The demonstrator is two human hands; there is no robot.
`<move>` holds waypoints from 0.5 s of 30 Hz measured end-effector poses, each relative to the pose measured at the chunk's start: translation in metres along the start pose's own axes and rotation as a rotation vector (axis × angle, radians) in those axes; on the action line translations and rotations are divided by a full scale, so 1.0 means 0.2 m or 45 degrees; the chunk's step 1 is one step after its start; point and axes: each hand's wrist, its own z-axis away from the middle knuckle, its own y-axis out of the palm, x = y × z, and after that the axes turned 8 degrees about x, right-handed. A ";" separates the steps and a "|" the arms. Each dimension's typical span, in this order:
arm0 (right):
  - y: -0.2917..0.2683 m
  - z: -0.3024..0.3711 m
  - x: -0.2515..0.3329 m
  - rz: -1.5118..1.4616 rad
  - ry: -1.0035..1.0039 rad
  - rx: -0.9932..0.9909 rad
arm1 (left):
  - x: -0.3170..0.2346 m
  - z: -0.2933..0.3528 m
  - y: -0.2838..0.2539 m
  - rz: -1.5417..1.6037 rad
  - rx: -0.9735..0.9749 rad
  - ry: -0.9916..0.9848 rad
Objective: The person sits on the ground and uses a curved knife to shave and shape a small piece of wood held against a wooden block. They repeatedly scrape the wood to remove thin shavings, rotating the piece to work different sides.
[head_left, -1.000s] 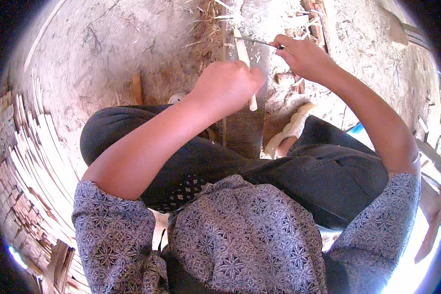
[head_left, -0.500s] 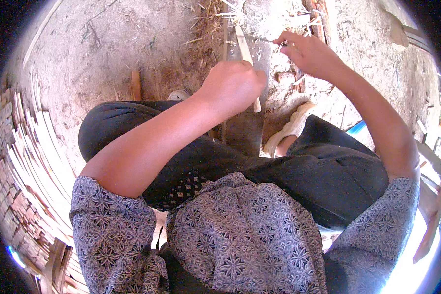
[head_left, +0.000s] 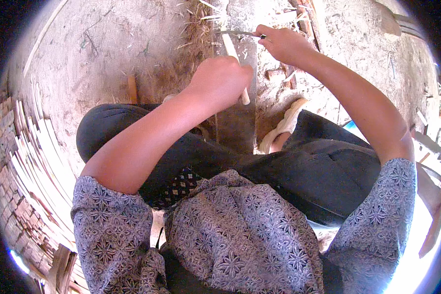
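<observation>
My left hand [head_left: 223,81] is closed around a pale wooden stick [head_left: 229,45], which slants away from me, its near end poking out below the fist. My right hand [head_left: 288,45] grips a knife by its handle, and the thin dark blade [head_left: 240,33] points left across the far part of the stick. Blade and stick appear to meet there, but glare blurs the contact. Beneath the stick lies a dark wooden plank [head_left: 235,127], running forward from between my legs. Most of the knife handle is hidden in my fingers.
Pale shavings [head_left: 193,29] litter the dusty ground around the plank's far end. Right of the plank are a reddish wood piece [head_left: 275,74] and my sandalled foot [head_left: 284,122]. Long pale strips [head_left: 44,152] lie piled at the left. A short brown stick [head_left: 132,88] stands beyond my left knee.
My right hand has moved left with the knife, bringing its blade across the stick. My left hand and the stick have shifted slightly left.
</observation>
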 end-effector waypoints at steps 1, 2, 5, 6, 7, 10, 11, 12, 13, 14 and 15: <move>-0.01 0.01 0.02 -0.008 -0.013 0.000 | 0.00 0.00 0.00 0.004 -0.004 -0.015; -0.01 0.02 0.03 -0.018 -0.028 0.007 | 0.00 0.00 0.00 0.013 -0.003 -0.032; 0.04 0.13 0.01 -0.155 0.009 0.014 | 0.02 0.01 0.02 0.036 -0.091 0.001; 0.04 0.15 0.01 -0.204 0.037 0.039 | 0.02 0.02 0.02 0.035 -0.081 -0.007; 0.04 0.15 0.02 -0.140 0.003 0.016 | 0.01 0.02 0.02 0.034 -0.070 -0.016; 0.06 0.02 0.01 -0.082 0.063 0.006 | 0.01 0.00 0.03 0.045 -0.080 -0.015; 0.06 -0.02 -0.02 -0.005 0.011 -0.054 | 0.02 0.00 0.03 0.054 -0.087 -0.018; 0.04 -0.05 -0.01 0.013 -0.002 -0.063 | 0.02 0.00 0.02 0.050 -0.066 -0.017; 0.03 -0.08 0.01 0.031 -0.014 -0.073 | 0.02 0.00 0.00 0.046 -0.045 -0.014; 0.01 -0.12 0.02 0.051 -0.030 -0.085 | 0.02 0.00 -0.01 0.040 -0.026 -0.016; -0.01 -0.15 0.01 0.018 -0.032 -0.084 | 0.02 0.00 -0.01 0.024 -0.016 -0.018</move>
